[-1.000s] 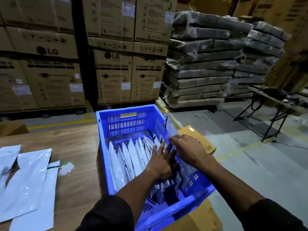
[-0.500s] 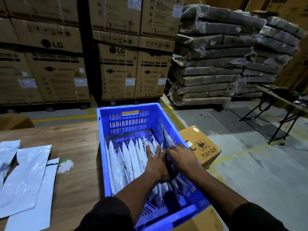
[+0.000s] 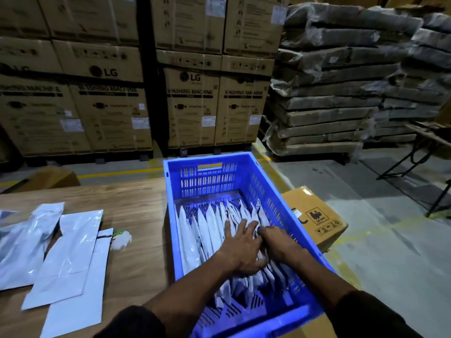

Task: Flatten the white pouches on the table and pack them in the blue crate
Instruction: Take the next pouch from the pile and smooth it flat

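Down in the middle of the frame, the blue crate (image 3: 214, 176) holds rows of white pouches (image 3: 210, 228). The left hand (image 3: 240, 247) lies on them with fingers spread flat; the right hand (image 3: 277, 242) beside it curls into the pouches. More pouches (image 3: 66, 254) lie on the table (image 3: 136, 206) at lower left, and a brown box (image 3: 314, 215) sits right of the crate.

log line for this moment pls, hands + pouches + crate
left hand: flat on packed pouches | right hand: among pouches, grip unclear | blue crate: part-filled | loose pouches: on table
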{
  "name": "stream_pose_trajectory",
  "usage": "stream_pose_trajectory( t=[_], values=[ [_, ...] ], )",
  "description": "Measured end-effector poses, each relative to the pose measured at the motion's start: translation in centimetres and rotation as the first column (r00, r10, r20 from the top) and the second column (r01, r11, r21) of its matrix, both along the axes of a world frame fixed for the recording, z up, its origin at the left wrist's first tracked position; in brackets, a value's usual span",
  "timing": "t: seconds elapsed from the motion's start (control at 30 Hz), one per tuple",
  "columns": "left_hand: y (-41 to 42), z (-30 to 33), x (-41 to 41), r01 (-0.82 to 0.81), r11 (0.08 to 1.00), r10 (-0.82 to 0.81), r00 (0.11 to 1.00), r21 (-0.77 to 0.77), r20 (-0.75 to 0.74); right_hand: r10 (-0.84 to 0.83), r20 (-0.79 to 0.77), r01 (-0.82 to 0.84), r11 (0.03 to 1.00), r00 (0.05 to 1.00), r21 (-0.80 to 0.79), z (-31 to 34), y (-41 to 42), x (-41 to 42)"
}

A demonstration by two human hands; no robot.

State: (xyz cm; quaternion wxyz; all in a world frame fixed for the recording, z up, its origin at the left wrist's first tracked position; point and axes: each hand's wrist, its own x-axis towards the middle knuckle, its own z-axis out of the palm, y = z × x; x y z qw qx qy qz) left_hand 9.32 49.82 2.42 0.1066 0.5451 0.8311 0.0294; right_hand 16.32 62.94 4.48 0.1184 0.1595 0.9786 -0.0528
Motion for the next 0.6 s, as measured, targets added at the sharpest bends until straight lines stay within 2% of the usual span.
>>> stream_pose_trajectory(
  t=[0.1, 0.2, 0.23, 0.33, 0.4, 0.6],
  values=[
    [-0.7, -0.1, 0.8, -0.094, 0.995, 0.094, 0.996, -0.035, 0.001, 0.003, 0.011, -0.003, 0.999, 1.0, 0.032, 0.3, -0.4, -0.2],
    [-1.0, -0.2, 1.5, -0.237, 0.97, 0.236, 0.972, -0.054, -0.008, -0.057, -0.043, 0.066, 0.968, 0.997, 0.242, 1.1, -1.9, -0.3],
    [-1.2, -0.2, 1.6, -0.281, 0.957, 0.283, 0.959, -0.074, 0.007, -0.082, -0.08, 0.1, 0.959, 0.993, 0.267, 1.2, -2.5, -0.4],
    [-1.9, -0.5, 1.6, -0.336, 0.932, 0.345, 0.937, -0.134, 0.054, -0.053, -0.146, 0.084, 0.973, 0.988, 0.215, 0.1, -3.3, -0.6],
    [-2.1, -0.7, 1.7, -0.322, 0.932, 0.337, 0.939, -0.167, 0.07, -0.024, -0.092, 0.043, 0.977, 0.995, 0.208, -1.0, -3.1, -0.5],
    [-1.6, -0.7, 2.8, -0.307, 0.944, 0.319, 0.943, -0.12, 0.097, -0.029, -0.078, 0.046, 0.972, 0.997, 0.229, -1.9, -1.4, -0.4]
  ],
)
